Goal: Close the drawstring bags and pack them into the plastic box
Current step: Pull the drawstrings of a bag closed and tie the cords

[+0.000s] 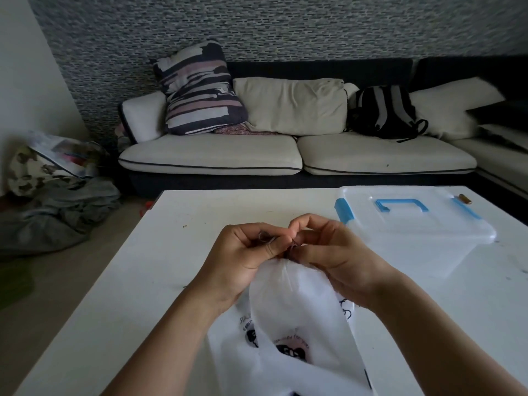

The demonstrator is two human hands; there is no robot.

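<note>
You hold the white drawstring bag (288,292) raised over the table (143,281), your left hand (243,252) and right hand (334,252) each pinching its dark cord at the gathered mouth to cinch it, the lidded plastic box (414,232) waiting nearby.

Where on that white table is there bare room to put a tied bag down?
The table's left half, from hands to the left edge, is bare, as is the far strip before the box. It is crowded at the near middle, where bags lie.
</note>
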